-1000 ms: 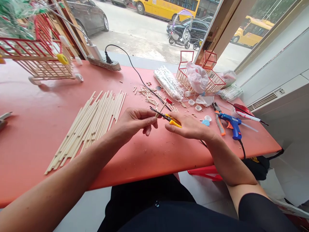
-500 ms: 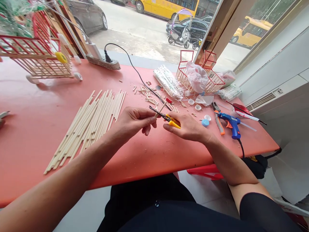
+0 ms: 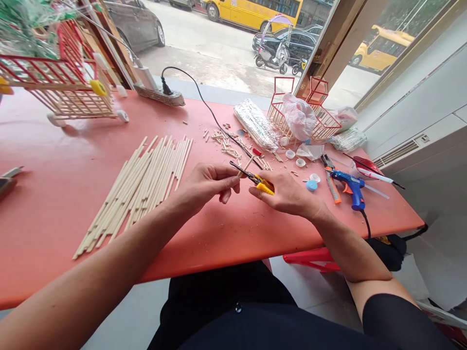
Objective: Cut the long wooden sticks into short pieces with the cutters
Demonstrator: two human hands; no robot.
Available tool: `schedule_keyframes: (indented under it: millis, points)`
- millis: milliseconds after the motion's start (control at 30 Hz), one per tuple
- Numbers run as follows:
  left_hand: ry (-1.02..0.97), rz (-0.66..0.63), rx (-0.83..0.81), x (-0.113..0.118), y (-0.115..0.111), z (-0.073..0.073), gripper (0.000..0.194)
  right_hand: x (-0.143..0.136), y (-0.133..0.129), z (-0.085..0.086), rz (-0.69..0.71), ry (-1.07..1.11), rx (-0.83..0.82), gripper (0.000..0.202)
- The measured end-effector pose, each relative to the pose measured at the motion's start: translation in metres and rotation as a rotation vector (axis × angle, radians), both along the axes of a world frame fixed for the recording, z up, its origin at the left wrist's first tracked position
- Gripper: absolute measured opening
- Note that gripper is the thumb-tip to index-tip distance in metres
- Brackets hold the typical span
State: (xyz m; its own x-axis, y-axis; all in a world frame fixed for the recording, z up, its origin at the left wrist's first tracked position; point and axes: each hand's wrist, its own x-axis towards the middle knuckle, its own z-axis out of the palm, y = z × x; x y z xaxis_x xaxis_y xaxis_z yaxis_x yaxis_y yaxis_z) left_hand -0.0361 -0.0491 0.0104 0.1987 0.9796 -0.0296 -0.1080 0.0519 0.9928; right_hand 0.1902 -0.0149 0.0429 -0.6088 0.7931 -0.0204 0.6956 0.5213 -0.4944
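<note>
Between the thumb and fingers of my left hand [image 3: 215, 182] is a short thin wooden stick [image 3: 248, 164], its free end pointing up and away. My right hand [image 3: 286, 192] is wrapped round the yellow handles of a pair of pliers [image 3: 258, 181]. The dark jaws of the pliers cross the stick close to my left fingertips; whether they are pressed fully together I cannot tell. Left of my left hand, a spread of long wooden sticks [image 3: 136, 184] lies on the red table [image 3: 219, 248]. Short cut stick pieces [image 3: 228, 143] are scattered beyond my hands.
At far left stands a stick-built cart [image 3: 73, 92] on white wheels. A power strip [image 3: 160, 95] feeds a black cable across the table. On the right are a blue glue gun [image 3: 348, 184], orange-handled pliers [image 3: 331, 182], bottle caps [image 3: 312, 185] and a stick basket [image 3: 324, 121] with a plastic bag.
The whole view has shifted slightly, so things appear a little further right. Both hands keep nearly the same pose, with the pliers still across the stick.
</note>
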Motion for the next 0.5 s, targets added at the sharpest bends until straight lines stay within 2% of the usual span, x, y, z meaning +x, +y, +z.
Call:
schedule_keyframes:
  millis: [167,300,400,500]
  points:
    - [-0.040,-0.004,-0.009,-0.001,0.002,0.000,0.038,-0.002,0.000,-0.006,-0.022,0.141,-0.011,0.041]
    - [-0.079,0.011,-0.060,-0.005,0.003,0.001,0.040,-0.001,0.006,-0.004,-0.089,0.234,-0.051,0.055]
    - [-0.078,0.033,-0.082,-0.010,0.004,0.002,0.040,0.001,0.014,-0.001,-0.148,0.256,-0.074,0.061]
    - [-0.021,0.094,-0.056,-0.021,0.004,0.005,0.038,0.003,0.016,0.000,-0.140,0.223,-0.053,0.062]
